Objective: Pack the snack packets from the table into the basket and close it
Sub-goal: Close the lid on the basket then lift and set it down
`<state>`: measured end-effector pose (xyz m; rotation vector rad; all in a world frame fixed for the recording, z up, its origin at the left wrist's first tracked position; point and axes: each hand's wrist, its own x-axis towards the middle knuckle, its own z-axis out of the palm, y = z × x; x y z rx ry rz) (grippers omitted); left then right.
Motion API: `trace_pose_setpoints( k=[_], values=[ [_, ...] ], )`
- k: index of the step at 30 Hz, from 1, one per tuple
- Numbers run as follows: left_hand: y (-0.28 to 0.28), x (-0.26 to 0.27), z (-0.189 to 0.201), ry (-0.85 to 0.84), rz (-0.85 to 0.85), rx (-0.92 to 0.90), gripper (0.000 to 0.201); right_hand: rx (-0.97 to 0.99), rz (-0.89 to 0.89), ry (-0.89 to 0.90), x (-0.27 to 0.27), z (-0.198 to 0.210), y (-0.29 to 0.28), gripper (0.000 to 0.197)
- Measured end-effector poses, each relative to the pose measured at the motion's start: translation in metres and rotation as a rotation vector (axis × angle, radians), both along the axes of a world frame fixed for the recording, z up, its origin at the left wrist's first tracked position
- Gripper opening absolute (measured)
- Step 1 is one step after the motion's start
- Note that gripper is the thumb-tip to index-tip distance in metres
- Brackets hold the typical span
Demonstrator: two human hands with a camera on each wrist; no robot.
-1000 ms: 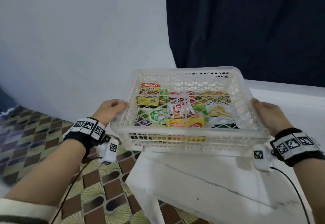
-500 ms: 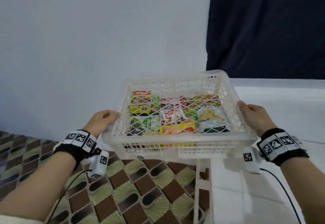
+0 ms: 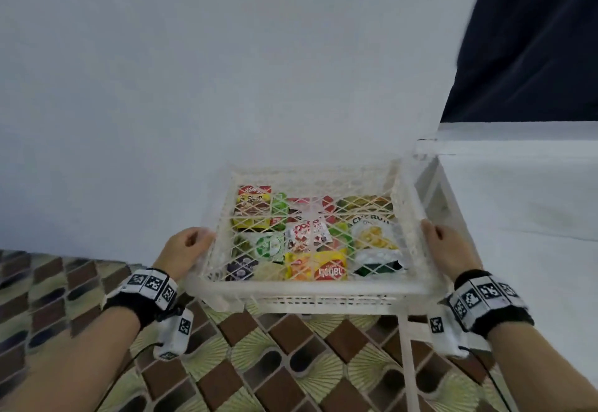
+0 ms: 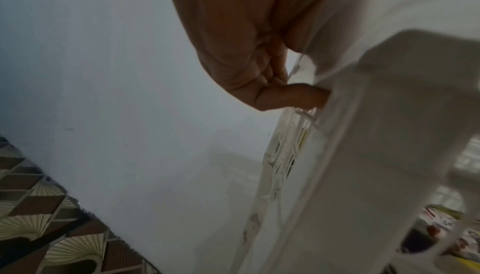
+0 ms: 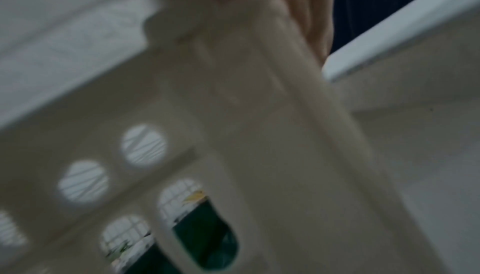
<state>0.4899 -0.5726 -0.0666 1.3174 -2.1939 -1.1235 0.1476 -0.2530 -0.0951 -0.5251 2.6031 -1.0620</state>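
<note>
basket (image 3: 310,292) — left hand (image 3: 184,249) grips left rim | right hand (image 3: 448,248) grips right rim | table (image 3: 517,204) edge just right

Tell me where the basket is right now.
In the head view the white basket is held in the air between the left hand and right hand, over the patterned floor, just left of the white table.

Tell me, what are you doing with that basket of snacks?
A person holds a white basket full of snack packets in the air, the left hand gripping one side and the right hand the other. A lattice lid covers the snacks. The basket hangs over the patterned floor, beside the white table.
</note>
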Motion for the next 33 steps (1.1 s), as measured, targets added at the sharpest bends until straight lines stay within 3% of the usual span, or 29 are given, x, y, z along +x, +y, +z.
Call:
trace_pose_setpoints(
  k=[7, 10, 14, 21, 25, 33],
  values=[
    [-0.05, -0.011, -0.118, -0.064, -0.024, 0.055, 0.031, -0.015, -0.065, -0.032, 0.008, -0.116, -0.04, 0.049],
    [-0.07, -0.019, -0.201, -0.063, -0.065, 0.065, 0.034, -0.039, -0.086, -0.042, 0.007, -0.193, -0.052, 0.048],
    [-0.087, -0.03, -0.335, -0.059, -0.098, 0.091, 0.055, -0.02, -0.108, -0.012, 0.003, -0.319, -0.058, 0.051],
    [-0.085, -0.054, -0.54, -0.132, -0.146, 0.115, 0.029, 0.021, -0.195, -0.025, -0.008, -0.529, -0.053, 0.045],
    [-0.078, -0.071, -0.625, -0.158, -0.137, 0.124, 0.023, -0.11, -0.224, -0.151, -0.019, -0.611, -0.056, 0.032],
    [-0.114, -0.09, -0.77, -0.156, -0.161, 0.09, 0.038, -0.039, -0.246, -0.188, -0.036, -0.744, -0.065, 0.023]
  ],
)
